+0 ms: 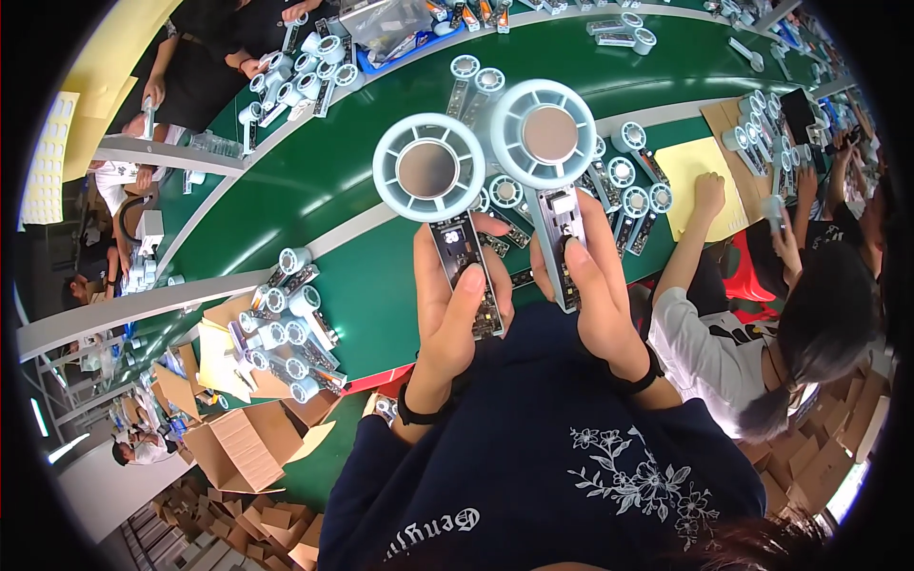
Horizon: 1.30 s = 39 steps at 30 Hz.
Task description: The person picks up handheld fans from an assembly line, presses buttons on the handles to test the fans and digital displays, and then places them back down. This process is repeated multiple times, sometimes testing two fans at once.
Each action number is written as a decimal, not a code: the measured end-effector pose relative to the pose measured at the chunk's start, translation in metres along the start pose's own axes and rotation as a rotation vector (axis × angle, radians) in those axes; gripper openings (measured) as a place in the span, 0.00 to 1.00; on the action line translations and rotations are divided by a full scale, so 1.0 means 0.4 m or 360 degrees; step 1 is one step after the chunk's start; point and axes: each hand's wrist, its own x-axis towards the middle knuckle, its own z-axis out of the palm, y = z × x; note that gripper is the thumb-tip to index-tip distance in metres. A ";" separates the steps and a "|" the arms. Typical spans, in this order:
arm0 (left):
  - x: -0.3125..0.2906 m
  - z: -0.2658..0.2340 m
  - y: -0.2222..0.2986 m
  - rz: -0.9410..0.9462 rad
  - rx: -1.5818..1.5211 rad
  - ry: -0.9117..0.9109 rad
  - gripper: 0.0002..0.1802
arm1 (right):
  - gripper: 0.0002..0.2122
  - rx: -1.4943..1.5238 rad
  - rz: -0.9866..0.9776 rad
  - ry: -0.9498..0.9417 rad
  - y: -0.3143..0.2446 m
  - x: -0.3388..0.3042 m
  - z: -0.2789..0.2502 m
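In my left hand [455, 305] is a handheld fan [465, 271] with a pale blue round head and its handle open, baring a dark circuit board. My thumb lies on the board. My right hand [595, 295] grips a second handheld fan [559, 233] of the same kind, its thumb pressing the side of the board. A small white part shows near the top of that handle. Both fans stand heads up, side by side, the right one slightly higher. Behind them, more fans [506, 192] lie on the green table, partly hidden by my hands.
A pile of fan units [290, 328] lies at the table's left, near an open cardboard box [238, 445]. On the right, a co-worker's hand [709, 190] rests on a yellow sheet [681, 167]. Beyond a rail runs a green conveyor belt [400, 100] with a blue tray [409, 52] past it.
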 end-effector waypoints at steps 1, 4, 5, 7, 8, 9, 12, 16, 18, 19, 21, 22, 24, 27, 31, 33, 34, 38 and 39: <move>0.000 0.001 0.000 0.0006 0.0005 0.0003 0.22 | 0.22 0.0019 0.0013 0.0001 -0.002 -0.001 0.000; -0.001 0.006 -0.004 0.0015 0.0071 0.0017 0.27 | 0.22 0.0060 0.0043 0.0001 -0.005 -0.003 -0.001; -0.002 0.007 -0.005 0.0020 0.0103 0.0025 0.29 | 0.22 0.0016 0.0024 -0.0009 -0.004 -0.004 -0.001; -0.004 0.005 -0.005 0.0009 0.0061 0.0031 0.26 | 0.21 -0.0074 -0.0012 -0.0025 -0.003 -0.006 -0.002; -0.006 0.003 -0.006 0.0000 0.0016 0.0036 0.24 | 0.21 -0.0074 -0.0010 -0.0022 -0.003 -0.009 -0.001; -0.007 0.002 -0.007 -0.0006 -0.0028 0.0040 0.21 | 0.21 -0.0039 0.0000 -0.0018 -0.002 -0.010 0.000; -0.011 0.004 -0.006 -0.0016 -0.0048 0.0048 0.21 | 0.21 0.0029 0.0020 -0.0007 0.000 -0.014 0.000; -0.017 0.001 -0.009 -0.0029 -0.0038 0.0032 0.21 | 0.20 -0.0023 0.0019 -0.0009 0.000 -0.019 0.001; -0.018 0.001 -0.010 -0.0034 -0.0028 0.0022 0.21 | 0.20 -0.0007 0.0036 0.0007 0.000 -0.022 0.001; -0.018 0.001 -0.011 -0.0031 -0.0034 0.0025 0.21 | 0.20 0.0001 0.0045 0.0015 0.000 -0.023 0.001; -0.019 0.002 -0.013 -0.0025 -0.0046 0.0032 0.21 | 0.20 0.0000 0.0044 0.0008 0.001 -0.024 -0.001; -0.020 0.003 -0.013 -0.0027 -0.0048 0.0034 0.21 | 0.20 -0.0001 0.0041 0.0001 0.001 -0.024 -0.003; -0.022 0.003 -0.015 -0.0024 -0.0055 0.0033 0.20 | 0.21 -0.0002 0.0039 -0.0008 0.002 -0.026 -0.003; -0.023 0.003 -0.015 -0.0032 -0.0035 0.0042 0.20 | 0.20 0.0005 0.0041 -0.0005 0.002 -0.028 -0.002; -0.024 0.002 -0.016 -0.0056 -0.0001 0.0056 0.20 | 0.19 -0.0058 0.0001 -0.0009 0.014 -0.030 -0.007; -0.023 0.001 -0.018 -0.0052 -0.0029 0.0049 0.20 | 0.19 -0.0041 0.0014 0.0018 0.013 -0.030 -0.004; -0.022 0.001 -0.019 -0.0055 -0.0028 0.0050 0.20 | 0.19 -0.0026 0.0024 0.0047 0.012 -0.029 -0.002; -0.019 -0.001 -0.024 -0.0033 -0.0079 0.0040 0.20 | 0.19 0.0006 0.0052 0.0071 0.010 -0.026 -0.003; -0.018 0.000 -0.024 -0.0032 -0.0063 0.0043 0.21 | 0.19 0.0013 0.0060 0.0071 0.010 -0.024 -0.005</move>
